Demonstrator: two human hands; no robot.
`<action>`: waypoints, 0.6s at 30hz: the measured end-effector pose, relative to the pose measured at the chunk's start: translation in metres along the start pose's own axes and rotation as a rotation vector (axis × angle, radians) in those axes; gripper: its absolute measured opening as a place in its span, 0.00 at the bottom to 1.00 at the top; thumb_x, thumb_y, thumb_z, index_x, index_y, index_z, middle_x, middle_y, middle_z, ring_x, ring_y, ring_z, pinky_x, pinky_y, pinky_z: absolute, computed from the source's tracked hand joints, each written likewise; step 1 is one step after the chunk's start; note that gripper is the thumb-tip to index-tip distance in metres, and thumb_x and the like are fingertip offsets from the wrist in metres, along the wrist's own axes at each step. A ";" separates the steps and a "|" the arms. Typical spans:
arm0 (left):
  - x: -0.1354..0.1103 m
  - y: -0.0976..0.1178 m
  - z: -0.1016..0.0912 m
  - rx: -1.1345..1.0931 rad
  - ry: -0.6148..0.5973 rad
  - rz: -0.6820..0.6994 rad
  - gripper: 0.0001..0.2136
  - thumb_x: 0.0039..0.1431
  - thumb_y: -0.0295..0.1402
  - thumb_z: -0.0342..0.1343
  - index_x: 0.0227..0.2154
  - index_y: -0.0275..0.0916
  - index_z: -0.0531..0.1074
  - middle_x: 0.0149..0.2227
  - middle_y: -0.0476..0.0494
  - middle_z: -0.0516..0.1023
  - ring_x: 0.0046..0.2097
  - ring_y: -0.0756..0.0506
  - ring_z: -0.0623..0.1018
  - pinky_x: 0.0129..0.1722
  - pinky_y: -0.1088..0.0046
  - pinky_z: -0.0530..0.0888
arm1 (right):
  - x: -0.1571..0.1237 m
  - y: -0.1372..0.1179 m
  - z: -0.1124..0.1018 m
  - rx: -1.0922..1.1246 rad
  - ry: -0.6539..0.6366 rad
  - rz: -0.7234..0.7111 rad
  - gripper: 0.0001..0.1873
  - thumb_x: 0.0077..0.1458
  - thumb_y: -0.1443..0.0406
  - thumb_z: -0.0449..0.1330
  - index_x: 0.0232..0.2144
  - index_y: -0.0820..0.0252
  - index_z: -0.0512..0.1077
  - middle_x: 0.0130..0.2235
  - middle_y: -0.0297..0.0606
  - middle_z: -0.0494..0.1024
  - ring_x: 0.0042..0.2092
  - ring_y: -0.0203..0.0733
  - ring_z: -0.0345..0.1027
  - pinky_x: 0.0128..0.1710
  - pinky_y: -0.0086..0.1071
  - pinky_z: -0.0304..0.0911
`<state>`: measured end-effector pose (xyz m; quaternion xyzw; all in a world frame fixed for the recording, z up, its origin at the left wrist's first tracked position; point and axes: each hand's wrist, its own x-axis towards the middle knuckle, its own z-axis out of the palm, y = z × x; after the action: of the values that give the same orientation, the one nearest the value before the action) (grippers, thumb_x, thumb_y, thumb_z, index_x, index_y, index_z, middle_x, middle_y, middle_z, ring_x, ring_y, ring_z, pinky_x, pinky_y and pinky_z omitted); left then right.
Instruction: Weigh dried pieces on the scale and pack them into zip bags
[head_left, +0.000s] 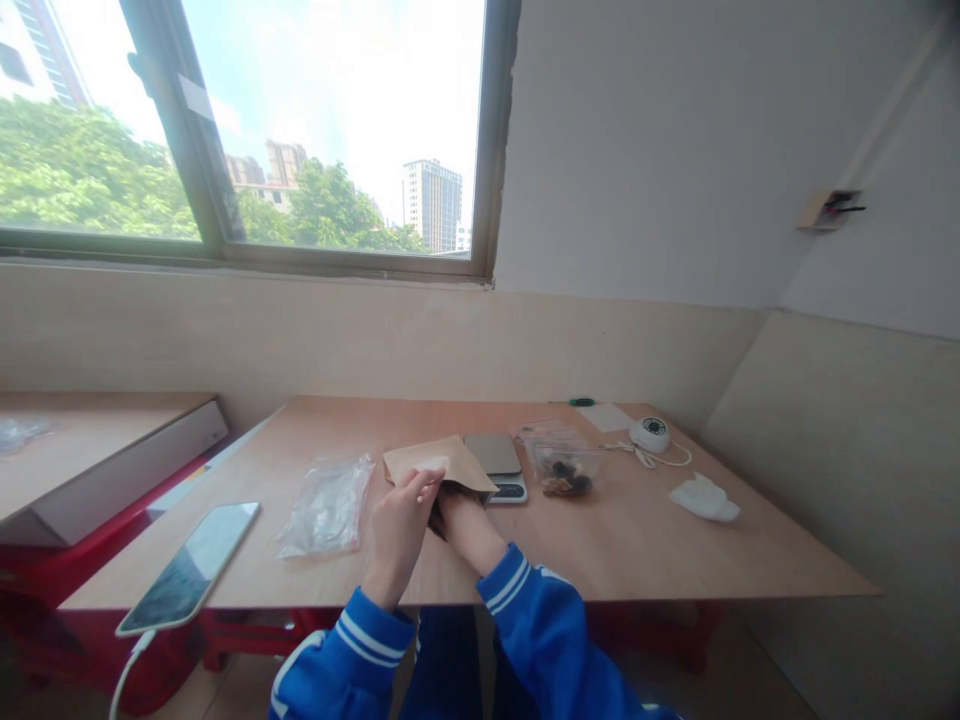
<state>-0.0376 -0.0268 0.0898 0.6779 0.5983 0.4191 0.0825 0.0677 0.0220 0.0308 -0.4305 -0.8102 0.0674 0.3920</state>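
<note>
A brown paper pouch point(442, 460) lies at the middle of the wooden table point(652, 550). My left hand point(399, 520) pinches the pouch's near edge with its fingers closed on it. My right hand point(461, 515) reaches into the pouch's opening, and its fingers are hidden inside. Both arms wear blue sleeves with white stripes. Just behind the pouch sits a small digital scale point(496, 462). To the right of the scale stands a clear plastic container point(564, 465) with dark dried pieces in it.
A clear plastic bag point(328, 505) lies left of my hands. A phone point(191, 565) on a white cable rests at the table's near left corner. A white dome camera point(651, 433), a white crumpled cloth point(703, 497) and a paper sheet point(606, 416) sit at the right. A second table point(97, 450) stands to the left.
</note>
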 end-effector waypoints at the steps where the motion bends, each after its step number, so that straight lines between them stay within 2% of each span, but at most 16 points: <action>1: 0.000 0.001 0.000 0.013 -0.008 -0.006 0.10 0.59 0.38 0.51 0.38 0.49 0.76 0.37 0.49 0.78 0.31 0.48 0.76 0.26 0.77 0.61 | -0.003 -0.003 -0.008 -0.050 -0.046 -0.003 0.16 0.54 0.64 0.55 0.45 0.63 0.71 0.45 0.50 0.77 0.46 0.57 0.69 0.49 0.48 0.61; 4: 0.000 0.004 0.000 0.072 -0.023 -0.030 0.10 0.59 0.40 0.52 0.39 0.49 0.76 0.38 0.49 0.79 0.33 0.47 0.77 0.27 0.76 0.61 | -0.008 -0.011 -0.027 -0.140 -0.126 -0.013 0.17 0.55 0.63 0.54 0.46 0.63 0.71 0.45 0.49 0.77 0.45 0.54 0.70 0.46 0.44 0.64; 8: -0.001 0.006 -0.002 0.135 0.034 -0.055 0.11 0.58 0.42 0.51 0.38 0.46 0.76 0.42 0.47 0.78 0.40 0.43 0.76 0.32 0.73 0.65 | -0.004 -0.023 -0.044 -0.218 -0.178 0.053 0.17 0.56 0.63 0.55 0.47 0.64 0.70 0.44 0.49 0.77 0.44 0.51 0.72 0.44 0.39 0.65; 11: 0.000 0.006 -0.005 0.086 0.037 -0.109 0.12 0.57 0.42 0.51 0.37 0.45 0.75 0.45 0.47 0.76 0.44 0.42 0.75 0.38 0.70 0.68 | -0.002 -0.029 -0.050 -0.230 -0.236 0.132 0.15 0.57 0.59 0.56 0.43 0.64 0.71 0.40 0.48 0.79 0.40 0.50 0.74 0.39 0.34 0.65; 13: 0.002 0.004 -0.005 0.002 0.022 -0.147 0.12 0.56 0.43 0.51 0.36 0.46 0.75 0.45 0.47 0.76 0.44 0.42 0.75 0.41 0.68 0.69 | -0.002 -0.029 -0.050 -0.248 -0.259 0.134 0.14 0.57 0.59 0.56 0.39 0.63 0.72 0.37 0.46 0.79 0.37 0.48 0.75 0.36 0.32 0.64; 15: 0.007 0.000 -0.004 -0.117 0.013 -0.150 0.12 0.54 0.43 0.52 0.36 0.45 0.75 0.45 0.46 0.77 0.46 0.41 0.75 0.45 0.66 0.69 | -0.001 -0.026 -0.049 -0.267 -0.230 0.076 0.12 0.57 0.60 0.56 0.38 0.63 0.72 0.36 0.45 0.79 0.35 0.46 0.75 0.34 0.31 0.64; 18: 0.015 -0.009 -0.002 -0.277 -0.001 -0.162 0.14 0.52 0.44 0.54 0.35 0.43 0.76 0.44 0.44 0.78 0.49 0.40 0.74 0.49 0.63 0.69 | 0.001 -0.018 -0.045 -0.274 -0.112 -0.065 0.10 0.56 0.62 0.55 0.36 0.63 0.71 0.35 0.45 0.78 0.35 0.45 0.73 0.35 0.32 0.64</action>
<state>-0.0462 -0.0120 0.0926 0.6096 0.5874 0.4895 0.2090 0.0874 0.0018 0.0704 -0.4491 -0.8460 -0.0327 0.2855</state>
